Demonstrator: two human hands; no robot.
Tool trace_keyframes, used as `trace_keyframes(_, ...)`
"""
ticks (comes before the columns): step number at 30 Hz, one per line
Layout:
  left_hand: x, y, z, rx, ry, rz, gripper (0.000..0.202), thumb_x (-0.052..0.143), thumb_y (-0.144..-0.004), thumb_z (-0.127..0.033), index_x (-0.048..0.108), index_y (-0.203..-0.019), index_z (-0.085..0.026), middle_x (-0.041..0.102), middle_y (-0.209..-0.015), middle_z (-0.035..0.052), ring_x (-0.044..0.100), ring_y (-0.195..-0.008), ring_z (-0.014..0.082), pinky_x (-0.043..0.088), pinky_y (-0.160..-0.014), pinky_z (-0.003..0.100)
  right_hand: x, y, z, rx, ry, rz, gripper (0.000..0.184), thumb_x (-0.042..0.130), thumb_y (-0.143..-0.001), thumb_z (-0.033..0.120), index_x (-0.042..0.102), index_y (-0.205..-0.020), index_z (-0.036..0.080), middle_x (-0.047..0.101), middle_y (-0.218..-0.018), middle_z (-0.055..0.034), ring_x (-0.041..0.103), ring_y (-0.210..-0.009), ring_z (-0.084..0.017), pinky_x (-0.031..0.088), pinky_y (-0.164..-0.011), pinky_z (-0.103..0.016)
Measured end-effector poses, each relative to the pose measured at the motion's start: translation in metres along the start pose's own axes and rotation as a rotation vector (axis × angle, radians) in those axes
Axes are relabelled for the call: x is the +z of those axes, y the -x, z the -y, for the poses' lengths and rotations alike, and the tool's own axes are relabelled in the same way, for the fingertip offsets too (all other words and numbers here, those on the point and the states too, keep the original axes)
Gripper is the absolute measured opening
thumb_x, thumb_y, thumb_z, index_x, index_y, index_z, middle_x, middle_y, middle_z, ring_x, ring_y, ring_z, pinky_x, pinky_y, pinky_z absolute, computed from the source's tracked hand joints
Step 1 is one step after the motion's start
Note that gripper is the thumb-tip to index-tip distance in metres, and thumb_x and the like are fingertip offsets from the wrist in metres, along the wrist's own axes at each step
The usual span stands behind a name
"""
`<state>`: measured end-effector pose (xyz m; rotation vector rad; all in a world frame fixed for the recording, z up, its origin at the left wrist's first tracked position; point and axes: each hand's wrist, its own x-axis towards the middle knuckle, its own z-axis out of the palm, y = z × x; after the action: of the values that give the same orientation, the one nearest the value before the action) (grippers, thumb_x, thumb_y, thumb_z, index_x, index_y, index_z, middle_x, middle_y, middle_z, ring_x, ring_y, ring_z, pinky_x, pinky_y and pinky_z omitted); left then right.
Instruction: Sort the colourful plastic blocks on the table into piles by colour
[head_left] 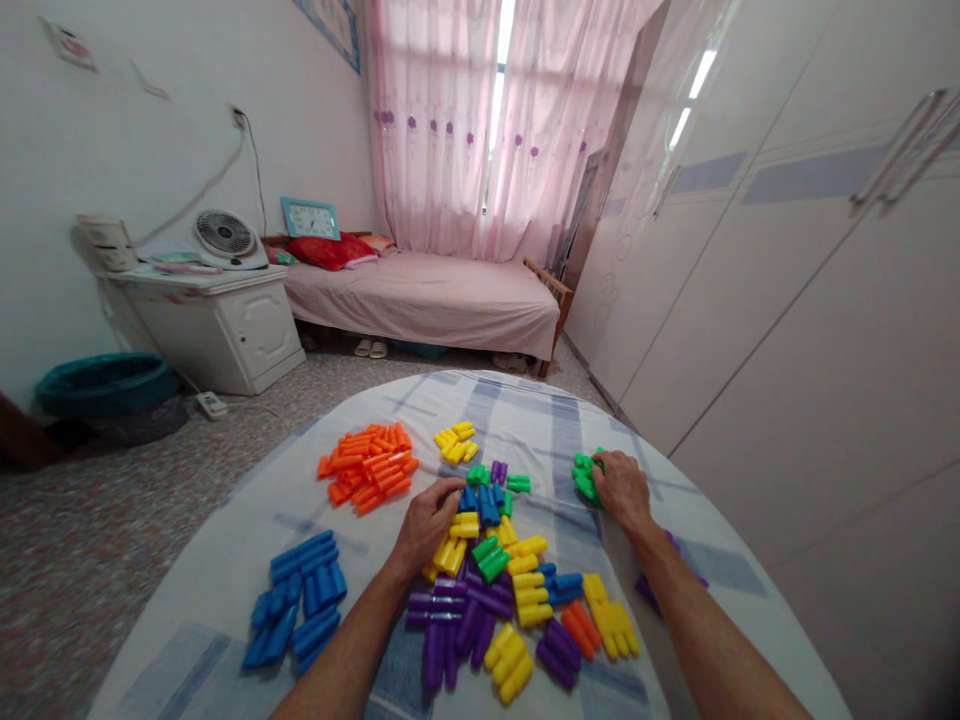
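Note:
My left hand [429, 522] lies at the left edge of a mixed pile of finger-shaped plastic building pieces. Its fingers are bent together beside blue pieces [489, 505] and yellow pieces [448, 556]; what they hold, if anything, is hidden. Across the table, my right hand [624, 488] is curled over a small heap of green pieces [585, 475], with its fingertips closed on a green one. Purple pieces [439, 605] fill the near side of the mixed pile, among more yellow, blue, green and orange ones.
Orange pieces [367, 465] form a heap at the left, with blue pieces [296, 595] nearer me. A small yellow group [456, 442] lies farther back. Purple pieces [649, 590] are partly hidden under my right forearm. A checked cloth [225, 560] covers the rounded table. Wardrobe doors [787, 330] stand at right.

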<state>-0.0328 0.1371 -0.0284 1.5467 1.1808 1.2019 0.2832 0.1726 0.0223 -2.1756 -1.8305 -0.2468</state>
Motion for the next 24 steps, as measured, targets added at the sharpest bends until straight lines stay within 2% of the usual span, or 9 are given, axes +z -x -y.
trace_keyframes(3,0.0,0.0,0.0,0.0,-0.004,-0.008,0.031,0.048,-0.083,-0.036,0.066,-0.101,-0.018,0.069,-0.097,0.004,0.063,-0.088,0.0189,0.049,-0.079,0.029,-0.001,0.003,0.008,-0.018,-0.029,-0.025,0.029,0.041,-0.085,0.021,0.064,-0.102,0.015,0.059,-0.108,-0.0139,0.049,-0.102,-0.026,0.037,-0.083,-0.037)
trace_keyframes(5,0.0,-0.001,0.001,0.004,-0.006,-0.015,0.031,0.049,-0.082,-0.036,0.066,-0.1,-0.018,0.069,-0.096,0.0038,0.063,-0.088,0.0188,0.049,-0.079,0.029,-0.003,0.004,0.021,-0.077,-0.069,-0.021,0.03,0.04,-0.086,0.02,0.062,-0.106,0.014,0.057,-0.112,-0.0142,0.048,-0.106,-0.026,0.036,-0.088,-0.038)
trace_keyframes(10,0.0,-0.001,0.001,0.0,-0.011,-0.011,0.031,0.049,-0.082,-0.036,0.067,-0.099,-0.018,0.07,-0.094,0.0031,0.063,-0.084,0.0178,0.05,-0.076,0.028,-0.006,0.012,0.082,-0.387,-0.223,0.121,0.028,0.048,-0.086,0.024,0.061,-0.11,0.023,0.061,-0.113,-0.0045,0.05,-0.108,-0.017,0.034,-0.093,-0.029)
trace_keyframes(13,0.0,-0.001,0.002,0.012,-0.007,0.002,0.03,0.048,-0.082,-0.034,0.066,-0.1,-0.018,0.069,-0.097,0.0034,0.063,-0.088,0.0181,0.05,-0.079,0.029,-0.001,0.019,0.122,-0.496,-0.274,0.205,0.03,0.052,-0.085,0.031,0.06,-0.113,0.025,0.063,-0.113,-0.0036,0.052,-0.107,-0.017,0.035,-0.091,-0.029)
trace_keyframes(15,-0.001,-0.002,0.005,0.021,-0.009,0.012,0.029,0.048,-0.083,-0.033,0.065,-0.102,-0.018,0.069,-0.099,0.004,0.063,-0.091,0.0186,0.049,-0.082,0.03,0.004,0.023,0.141,-0.515,-0.276,0.239,0.034,0.054,-0.083,0.035,0.059,-0.115,0.025,0.063,-0.113,-0.0047,0.052,-0.108,-0.02,0.036,-0.089,-0.032)
trace_keyframes(18,-0.001,-0.003,0.008,0.026,-0.016,0.017,0.029,0.047,-0.084,-0.031,0.065,-0.103,-0.019,0.068,-0.1,0.0041,0.062,-0.092,0.0185,0.049,-0.084,0.03,0.013,0.024,0.157,-0.495,-0.251,0.267,0.034,0.056,-0.08,0.032,0.061,-0.112,0.024,0.064,-0.111,-0.007,0.052,-0.107,-0.023,0.036,-0.086,-0.036)
trace_keyframes(24,0.0,-0.003,0.008,0.023,-0.019,0.02,0.027,0.047,-0.084,-0.03,0.064,-0.102,-0.019,0.068,-0.099,0.003,0.062,-0.092,0.0178,0.048,-0.085,0.03,0.017,0.026,0.163,-0.44,-0.245,0.223,0.031,0.057,-0.077,0.028,0.062,-0.108,0.024,0.065,-0.106,-0.0067,0.051,-0.106,-0.023,0.035,-0.085,-0.035)
